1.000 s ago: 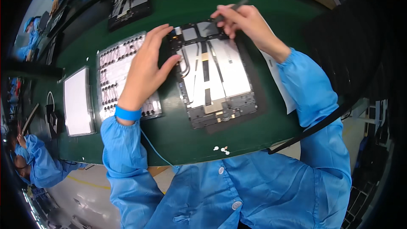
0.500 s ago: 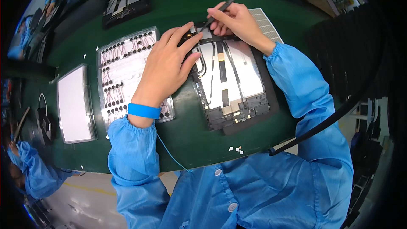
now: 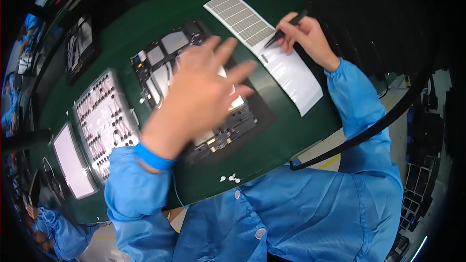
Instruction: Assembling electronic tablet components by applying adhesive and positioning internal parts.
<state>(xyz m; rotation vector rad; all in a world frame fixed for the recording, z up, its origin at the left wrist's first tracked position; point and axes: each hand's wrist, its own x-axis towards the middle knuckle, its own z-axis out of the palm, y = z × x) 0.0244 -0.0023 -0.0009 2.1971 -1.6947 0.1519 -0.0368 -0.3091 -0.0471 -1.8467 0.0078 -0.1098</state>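
My right hand [image 3: 310, 36] grips black tweezers [image 3: 274, 39], their tips down over a white sheet of small grey strip labels [image 3: 242, 18]. The sheet lies slantwise on the green bench; its upper part carries rows of strips, its lower part is bare white backing with a dark mark. My left hand [image 3: 196, 87], smeared by motion, is spread above an opened tablet-like device [image 3: 174, 42] and appears to hold nothing. The device shows grey panels, black cables and circuit parts; my hand and forearm hide its middle. A blue band [image 3: 154, 157] circles my left wrist.
To the left stand a clear tray [image 3: 103, 109] of small round black parts with thin wires and a white flat pad [image 3: 73, 162]. Another opened device [image 3: 80, 46] lies farther back. Small white bits [image 3: 232, 178] sit near the front edge. A black cable [image 3: 359, 138] crosses my right arm.
My right hand with the tweezers has moved from the device to the label sheet. My left hand has lifted and spread. The view has turned rightward, showing more of the sheet.
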